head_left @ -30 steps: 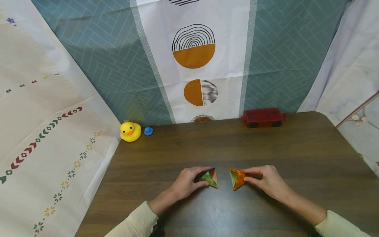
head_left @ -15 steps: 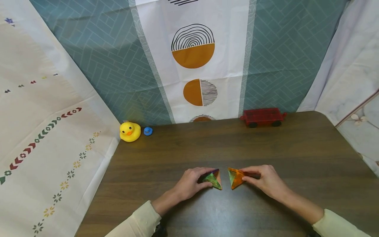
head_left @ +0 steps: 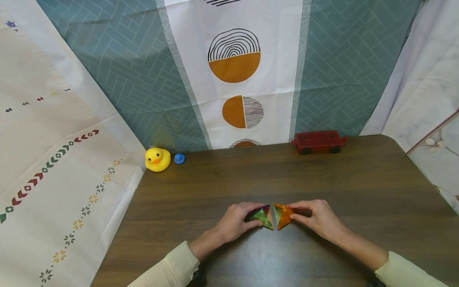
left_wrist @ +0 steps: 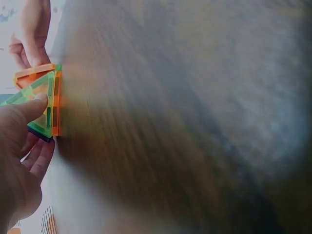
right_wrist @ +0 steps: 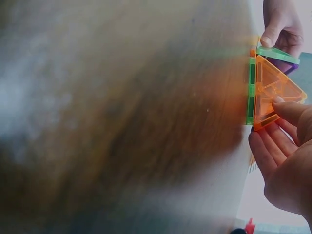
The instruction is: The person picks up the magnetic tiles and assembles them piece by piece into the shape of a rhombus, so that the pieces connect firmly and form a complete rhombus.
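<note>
My left hand (head_left: 234, 220) grips a small pyramid of see-through magnetic tiles (head_left: 262, 218) with green, purple and orange sides. The thumb presses its green triangle (left_wrist: 40, 92) in the left wrist view, with fingers on the far side. In my right hand (head_left: 319, 217) is a second tile pyramid (head_left: 284, 217), orange with a green side, pinched between thumb and fingers. Its orange triangle (right_wrist: 275, 92) faces the right wrist camera. Both pyramids are at the table's middle, side by side with a narrow gap between them in the head view.
A yellow rubber duck (head_left: 157, 159) and a small blue duck (head_left: 179, 158) stand at the back left of the brown wooden table (head_left: 229, 179). At the back right is a red toy wagon (head_left: 319, 142). Patterned cloths (head_left: 150, 79) hang behind and at the sides.
My left hand has moved right with its pyramid, and my right hand has shifted slightly left with the other. The gap between the two pyramids has narrowed to a sliver.
</note>
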The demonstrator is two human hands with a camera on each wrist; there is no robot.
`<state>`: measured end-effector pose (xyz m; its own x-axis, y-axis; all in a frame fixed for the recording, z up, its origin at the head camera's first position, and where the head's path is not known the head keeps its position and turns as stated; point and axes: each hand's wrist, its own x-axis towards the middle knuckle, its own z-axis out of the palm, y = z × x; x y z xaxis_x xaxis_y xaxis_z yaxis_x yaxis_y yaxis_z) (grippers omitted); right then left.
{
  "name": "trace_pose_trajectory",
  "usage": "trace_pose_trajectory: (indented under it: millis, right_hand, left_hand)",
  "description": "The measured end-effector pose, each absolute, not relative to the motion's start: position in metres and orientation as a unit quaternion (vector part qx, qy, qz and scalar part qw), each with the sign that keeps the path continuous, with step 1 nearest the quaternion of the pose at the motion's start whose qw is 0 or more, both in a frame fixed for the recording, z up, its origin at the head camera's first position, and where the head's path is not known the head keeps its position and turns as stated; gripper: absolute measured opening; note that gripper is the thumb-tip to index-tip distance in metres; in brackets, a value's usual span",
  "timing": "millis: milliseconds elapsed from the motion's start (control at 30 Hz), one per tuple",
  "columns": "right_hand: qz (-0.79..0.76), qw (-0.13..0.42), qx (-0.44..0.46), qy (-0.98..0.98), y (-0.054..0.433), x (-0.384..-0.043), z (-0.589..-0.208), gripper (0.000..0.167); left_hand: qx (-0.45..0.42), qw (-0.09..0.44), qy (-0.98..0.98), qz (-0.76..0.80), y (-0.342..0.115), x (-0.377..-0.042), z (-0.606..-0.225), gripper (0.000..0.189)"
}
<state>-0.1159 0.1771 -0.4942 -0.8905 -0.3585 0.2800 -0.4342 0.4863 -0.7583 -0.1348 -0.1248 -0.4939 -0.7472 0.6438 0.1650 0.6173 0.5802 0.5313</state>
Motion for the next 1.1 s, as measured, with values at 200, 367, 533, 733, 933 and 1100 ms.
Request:
trace_pose_trajectory:
  millis: [200,367,533,733,933,1100]
  right_hand:
    - [0.448,0.042,0.232,-0.862,0.1752,-0.1158,-0.4967,0.031]
    - [0.458,0.033,0.240,-0.855,0.1751,-0.1162,-0.4970,0.033]
    - [0.474,0.007,0.247,-0.845,0.1747,-0.1162,-0.4963,0.036]
    - [0.464,-0.001,0.255,-0.848,0.1744,-0.1161,-0.4969,0.039]
    - [0.448,0.006,0.260,-0.855,0.1734,-0.1174,-0.4983,0.039]
    - [0.447,0.013,0.262,-0.855,0.1727,-0.1180,-0.4988,0.039]
  left_hand:
    - [0.364,0.028,0.884,0.293,-0.1204,-0.1363,-0.4931,0.056]
    - [0.362,0.027,0.883,0.299,-0.1203,-0.1370,-0.4919,0.057]
    - [0.362,0.034,0.882,0.301,-0.1207,-0.1366,-0.4927,0.058]
    - [0.366,0.032,0.881,0.299,-0.1199,-0.1347,-0.4940,0.060]
    - [0.371,0.032,0.881,0.290,-0.1183,-0.1336,-0.4957,0.061]
    - [0.371,0.032,0.882,0.289,-0.1175,-0.1333,-0.4965,0.061]
